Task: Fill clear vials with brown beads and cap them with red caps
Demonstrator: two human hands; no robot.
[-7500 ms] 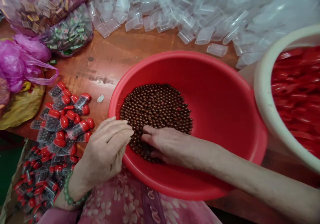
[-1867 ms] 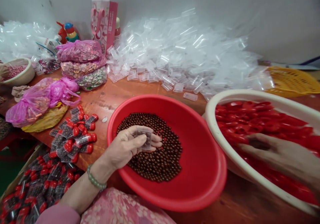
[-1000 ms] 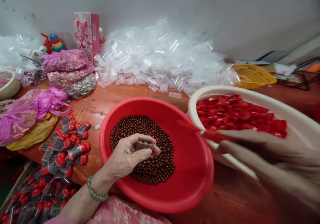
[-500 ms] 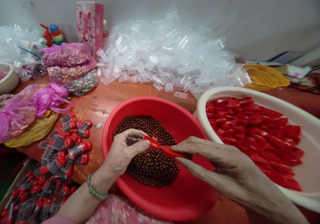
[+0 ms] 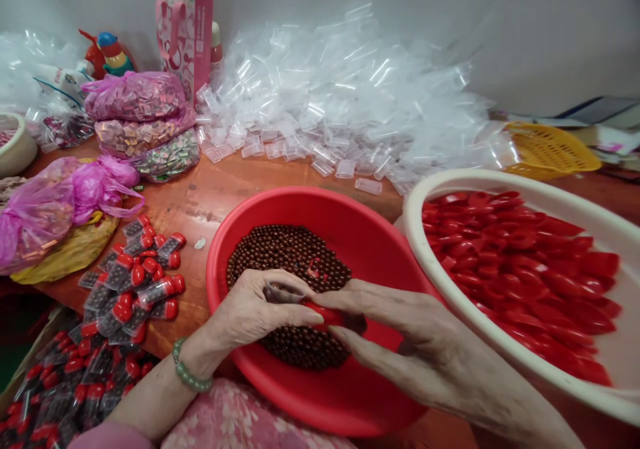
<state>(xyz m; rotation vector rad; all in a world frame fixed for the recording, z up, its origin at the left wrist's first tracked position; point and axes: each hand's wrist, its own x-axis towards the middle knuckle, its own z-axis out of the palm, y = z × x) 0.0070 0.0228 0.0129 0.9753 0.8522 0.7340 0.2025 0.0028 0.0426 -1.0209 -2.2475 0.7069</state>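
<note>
My left hand (image 5: pixel 255 305) is shut around a small clear plastic tube (image 5: pixel 281 293) holding a few brown beads, above a mound of brown beads (image 5: pixel 285 255). My right hand (image 5: pixel 415 335) pinches a long red cap (image 5: pixel 325 313) between finger and thumb. The cap's end meets the tube's mouth, and my fingers partly hide the join. Both hands are over a round red plastic basin (image 5: pixel 320 203) that holds the beads. A few red pieces lie on the mound.
A white basin (image 5: pixel 500 189) of red caps (image 5: pixel 520 262) stands to the right. Filled red-capped tubes (image 5: pixel 135 282) lie on the wooden table (image 5: pixel 280 192) to the left. Loose clear tubes (image 5: pixel 340 102) are heaped behind, beside pink bags (image 5: pixel 135 95) and a yellow basket (image 5: pixel 550 149).
My right hand has moved left, bringing the red cap from beside the tube against its mouth. My left hand has stayed over the beads, still holding the tube.
</note>
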